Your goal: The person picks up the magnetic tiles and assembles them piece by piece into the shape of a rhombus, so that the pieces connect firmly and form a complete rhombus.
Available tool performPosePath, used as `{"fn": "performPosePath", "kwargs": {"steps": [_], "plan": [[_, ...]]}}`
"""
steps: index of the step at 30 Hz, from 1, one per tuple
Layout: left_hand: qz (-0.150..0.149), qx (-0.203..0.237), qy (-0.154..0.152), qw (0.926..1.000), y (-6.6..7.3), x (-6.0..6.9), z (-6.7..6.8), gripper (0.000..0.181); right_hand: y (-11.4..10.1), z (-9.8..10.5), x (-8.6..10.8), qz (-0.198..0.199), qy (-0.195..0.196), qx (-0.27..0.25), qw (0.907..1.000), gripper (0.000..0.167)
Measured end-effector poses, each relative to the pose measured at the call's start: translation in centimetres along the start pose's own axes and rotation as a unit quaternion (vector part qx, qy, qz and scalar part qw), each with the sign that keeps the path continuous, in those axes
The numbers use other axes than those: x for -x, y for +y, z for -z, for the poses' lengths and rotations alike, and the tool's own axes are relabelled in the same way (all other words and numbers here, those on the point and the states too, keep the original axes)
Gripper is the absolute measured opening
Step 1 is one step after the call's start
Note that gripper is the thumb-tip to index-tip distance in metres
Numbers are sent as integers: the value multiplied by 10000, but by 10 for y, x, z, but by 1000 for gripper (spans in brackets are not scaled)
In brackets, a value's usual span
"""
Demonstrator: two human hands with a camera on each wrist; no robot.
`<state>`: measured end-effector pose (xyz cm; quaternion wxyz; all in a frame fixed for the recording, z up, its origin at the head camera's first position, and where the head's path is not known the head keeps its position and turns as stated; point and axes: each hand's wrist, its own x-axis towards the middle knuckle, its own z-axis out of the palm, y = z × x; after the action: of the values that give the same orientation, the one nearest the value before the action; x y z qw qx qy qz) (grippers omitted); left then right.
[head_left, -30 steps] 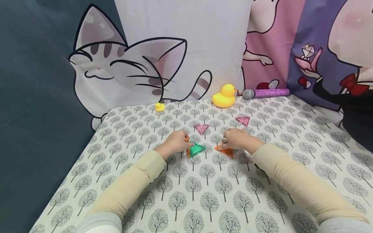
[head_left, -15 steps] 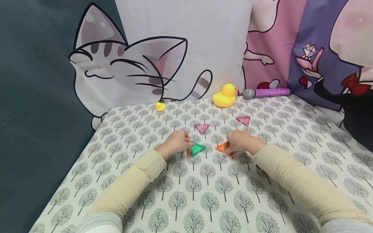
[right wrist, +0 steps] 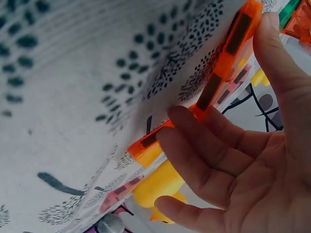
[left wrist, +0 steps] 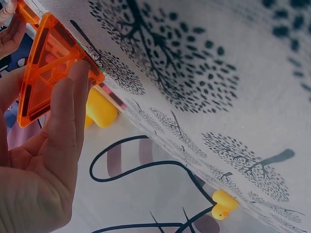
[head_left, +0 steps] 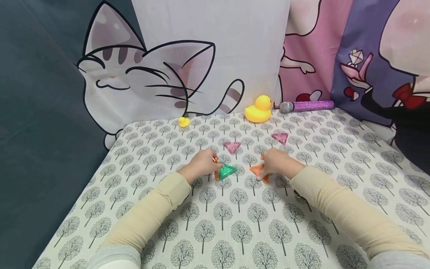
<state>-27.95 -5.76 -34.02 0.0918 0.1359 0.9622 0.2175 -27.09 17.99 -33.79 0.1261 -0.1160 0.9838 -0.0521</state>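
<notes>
In the head view, my left hand (head_left: pixel 202 164) holds an orange triangular magnetic tile (left wrist: pixel 36 104) on its edge at the table's middle. Against its right side lies a green triangular magnetic tile (head_left: pixel 227 171), flat, pointing right. My right hand (head_left: pixel 278 161) pinches a second orange triangular magnetic tile (head_left: pixel 256 170), a short gap right of the green one. In the right wrist view, the thumb is at one end of this orange tile (right wrist: pixel 228 58) and the fingertips are further along; the fingers hide part of it.
Two pink triangular tiles, one nearer (head_left: pixel 232 147) and one further right (head_left: pixel 280 138), lie beyond the hands. A small yellow duck (head_left: pixel 183 122), a large yellow duck (head_left: pixel 258 109) and a purple microphone (head_left: pixel 307 106) line the back edge of the tree-print cloth (head_left: pixel 221 231).
My right thumb has shifted toward me along its orange tile, and that tile has moved slightly right. One orange corner now shows above the hand. My left hand has stayed in place.
</notes>
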Motion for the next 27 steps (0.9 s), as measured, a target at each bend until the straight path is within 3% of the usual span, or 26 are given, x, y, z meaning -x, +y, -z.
{"fn": "performPosePath", "kwargs": {"steps": [5, 9, 17, 24, 27], "plan": [[6, 64, -22, 10000, 1, 1, 0, 30, 5, -2, 0, 168, 148, -546, 9983, 47], [56, 102, -52, 9999, 1, 2, 0, 28, 5, -1, 3, 454, 253, -905, 9945, 38], [29, 85, -48, 9999, 1, 2, -1, 27, -12, 9, 12, 1109, 356, -1342, 9841, 13], [41, 151, -33, 9999, 2, 4, 0, 28, -27, 7, 12, 1883, 1127, -1078, 9697, 9], [24, 107, -25, 9999, 2, 4, 1, 29, -32, 6, 10, 2091, 1283, -1029, 9640, 9]]}}
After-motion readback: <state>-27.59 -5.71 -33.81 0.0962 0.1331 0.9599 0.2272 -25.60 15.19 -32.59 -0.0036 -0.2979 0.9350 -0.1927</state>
